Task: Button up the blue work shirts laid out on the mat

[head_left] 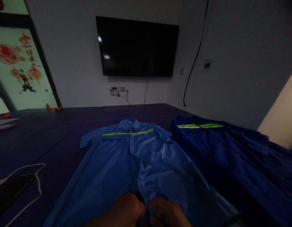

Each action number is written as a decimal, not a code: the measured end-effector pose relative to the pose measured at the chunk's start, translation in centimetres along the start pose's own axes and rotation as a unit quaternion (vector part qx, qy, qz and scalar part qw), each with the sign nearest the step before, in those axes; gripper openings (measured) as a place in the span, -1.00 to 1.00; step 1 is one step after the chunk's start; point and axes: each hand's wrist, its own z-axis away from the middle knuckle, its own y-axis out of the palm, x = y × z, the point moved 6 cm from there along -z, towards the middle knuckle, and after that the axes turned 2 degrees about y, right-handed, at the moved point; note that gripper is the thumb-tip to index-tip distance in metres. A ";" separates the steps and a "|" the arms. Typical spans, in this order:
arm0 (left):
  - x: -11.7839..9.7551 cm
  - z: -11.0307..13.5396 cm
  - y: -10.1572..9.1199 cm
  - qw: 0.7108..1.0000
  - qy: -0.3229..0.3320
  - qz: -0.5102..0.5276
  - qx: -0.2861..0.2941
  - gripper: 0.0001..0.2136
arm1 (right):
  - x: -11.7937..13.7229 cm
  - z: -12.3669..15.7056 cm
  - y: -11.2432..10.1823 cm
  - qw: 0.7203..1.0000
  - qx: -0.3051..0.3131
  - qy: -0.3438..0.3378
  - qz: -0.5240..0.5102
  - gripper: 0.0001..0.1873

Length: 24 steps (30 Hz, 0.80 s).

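A light blue short-sleeved work shirt [108,160] lies spread face up before me, its collar pointing away and a yellow-green stripe across the chest. Low on its front opening, my left hand [128,208] is closed in a fist at the edge of the left panel. Just beside it, my right hand [168,212] has its fingers curled round the cloth of the right panel. A narrow dark gap separates the two front edges between my hands. My fingertips and the cloth inside them are partly hidden by the hands and the lower picture edge.
On the purple mat [63,135], a dark blue garment [214,154] with yellow-green stripes lies at the right. A dark phone-like slab [14,189] and a white cable [40,186] are at the left. A television [138,47] hangs on the wall; small orange objects [48,106] stand near the door.
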 end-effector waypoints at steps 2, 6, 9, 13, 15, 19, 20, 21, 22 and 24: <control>0.1 0.0 -0.3 1.000 -0.008 0.003 0.005 -0.71 | 0.5 0.1 -0.3 1.000 0.007 0.000 0.016 -0.52; -0.2 0.0 -0.8 0.999 0.020 -0.033 -0.020 -0.72 | 1.5 0.3 -0.8 0.996 0.009 -0.026 0.081 -0.33; -0.7 0.1 -0.7 0.993 0.064 -0.091 -0.049 -0.77 | 2.0 0.4 -0.8 0.987 -0.013 -0.090 0.135 -0.32; -0.9 0.2 -0.2 0.987 0.063 -0.143 -0.045 -0.79 | 1.3 -0.4 0.1 0.960 -0.021 -0.126 0.248 -0.65; -1.0 0.4 -0.2 0.987 0.070 -0.137 -0.038 -0.80 | 0.7 -0.9 0.7 0.943 -0.024 -0.132 0.303 -0.79; -1.1 0.4 -0.5 0.985 0.085 -0.143 -0.040 -0.81 | 0.3 -1.5 1.1 0.922 -0.053 -0.151 0.352 -0.86; -1.1 0.3 -0.4 0.984 0.088 -0.152 -0.038 -0.81 | 0.3 -1.5 1.0 0.921 -0.055 -0.154 0.354 -0.86; -1.0 0.2 -0.4 0.982 0.090 -0.162 -0.038 -0.81 | 0.4 -1.4 1.0 0.920 -0.057 -0.158 0.354 -0.88; -1.0 0.2 -0.3 0.980 0.092 -0.172 -0.040 -0.80 | 0.6 -1.2 0.9 0.919 -0.059 -0.166 0.353 -0.89; -1.1 0.1 -0.2 0.976 0.097 -0.190 -0.046 -0.80 | 1.0 -0.8 0.8 0.914 -0.067 -0.189 0.353 -0.92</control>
